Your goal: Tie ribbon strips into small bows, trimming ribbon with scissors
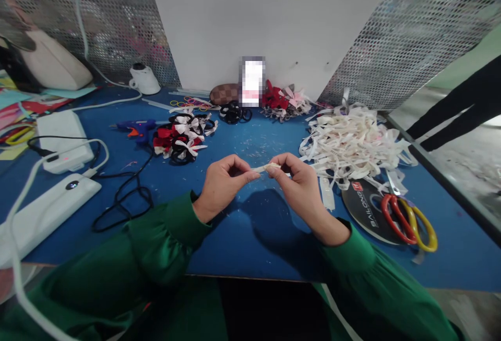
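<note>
i have the left hand (221, 185) and right hand (300, 183) pinching one pale strip (261, 168). i count one pair of scissors (405, 222) to their right, one glue gun (140, 128) beyond the left.

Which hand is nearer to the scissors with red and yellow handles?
Right. The right hand is to the left of the scissors; the left hand is farther left, beyond the right hand.
</note>
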`<action>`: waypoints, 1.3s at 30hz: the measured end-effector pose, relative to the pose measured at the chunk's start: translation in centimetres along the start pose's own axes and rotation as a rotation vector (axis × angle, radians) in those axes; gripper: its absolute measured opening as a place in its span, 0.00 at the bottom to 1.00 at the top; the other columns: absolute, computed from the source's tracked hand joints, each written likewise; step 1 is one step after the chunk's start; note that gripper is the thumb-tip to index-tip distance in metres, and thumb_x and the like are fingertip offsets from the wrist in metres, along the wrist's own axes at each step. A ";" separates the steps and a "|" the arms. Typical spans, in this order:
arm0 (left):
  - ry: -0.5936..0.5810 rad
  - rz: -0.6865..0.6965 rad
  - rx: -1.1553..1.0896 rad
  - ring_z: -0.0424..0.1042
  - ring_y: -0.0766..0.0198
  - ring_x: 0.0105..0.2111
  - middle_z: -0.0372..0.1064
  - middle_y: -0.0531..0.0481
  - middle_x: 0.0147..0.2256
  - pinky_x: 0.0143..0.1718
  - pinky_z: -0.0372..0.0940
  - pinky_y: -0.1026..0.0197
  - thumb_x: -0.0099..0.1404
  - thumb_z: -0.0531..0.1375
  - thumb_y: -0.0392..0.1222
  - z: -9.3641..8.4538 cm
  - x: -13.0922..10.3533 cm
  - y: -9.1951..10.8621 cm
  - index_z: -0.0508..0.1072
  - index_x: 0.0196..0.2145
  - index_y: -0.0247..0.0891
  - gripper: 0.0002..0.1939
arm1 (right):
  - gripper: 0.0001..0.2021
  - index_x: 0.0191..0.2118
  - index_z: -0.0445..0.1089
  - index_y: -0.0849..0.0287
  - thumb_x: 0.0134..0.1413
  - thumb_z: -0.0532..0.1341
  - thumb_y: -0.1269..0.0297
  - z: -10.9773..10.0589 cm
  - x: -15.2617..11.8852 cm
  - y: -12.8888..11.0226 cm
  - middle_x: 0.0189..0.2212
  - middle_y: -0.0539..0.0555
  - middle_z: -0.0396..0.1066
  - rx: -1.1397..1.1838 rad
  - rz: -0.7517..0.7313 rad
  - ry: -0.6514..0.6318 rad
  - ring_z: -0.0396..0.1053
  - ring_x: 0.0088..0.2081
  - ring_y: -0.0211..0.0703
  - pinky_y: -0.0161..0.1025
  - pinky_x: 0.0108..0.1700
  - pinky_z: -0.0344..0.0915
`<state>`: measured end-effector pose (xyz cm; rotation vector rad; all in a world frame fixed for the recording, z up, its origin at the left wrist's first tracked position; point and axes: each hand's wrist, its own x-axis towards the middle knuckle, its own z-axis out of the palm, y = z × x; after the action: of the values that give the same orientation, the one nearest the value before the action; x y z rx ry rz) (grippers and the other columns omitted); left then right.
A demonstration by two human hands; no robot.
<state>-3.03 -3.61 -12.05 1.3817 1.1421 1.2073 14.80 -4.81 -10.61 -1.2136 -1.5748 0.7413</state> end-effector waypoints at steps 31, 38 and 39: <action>-0.128 -0.096 -0.110 0.76 0.63 0.31 0.80 0.48 0.31 0.35 0.71 0.60 0.60 0.67 0.45 0.3 -0.8 0.6 0.83 0.35 0.38 0.09 | 0.03 0.35 0.76 0.52 0.60 0.65 0.66 0.5 -0.9 0.0 0.33 0.52 0.75 -0.127 -0.169 0.020 0.71 0.34 0.43 0.41 0.39 0.68; -0.115 0.150 0.134 0.76 0.63 0.31 0.80 0.49 0.33 0.35 0.70 0.61 0.64 0.63 0.40 0.0 -0.7 0.2 0.83 0.38 0.40 0.08 | 0.06 0.41 0.79 0.54 0.58 0.67 0.67 0.4 -0.5 0.1 0.33 0.52 0.75 -0.083 -0.101 0.000 0.70 0.32 0.41 0.39 0.36 0.67; -0.117 0.177 0.166 0.76 0.63 0.31 0.80 0.49 0.33 0.36 0.69 0.61 0.64 0.63 0.40 0.0 -0.7 0.2 0.83 0.38 0.40 0.08 | 0.05 0.40 0.79 0.55 0.58 0.66 0.67 0.4 -0.5 0.1 0.33 0.52 0.75 -0.068 -0.086 -0.021 0.70 0.32 0.40 0.38 0.35 0.66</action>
<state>-3.11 -4.38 -11.91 1.6864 1.0745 1.1585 14.46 -5.18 -10.95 -1.1822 -1.6704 0.6514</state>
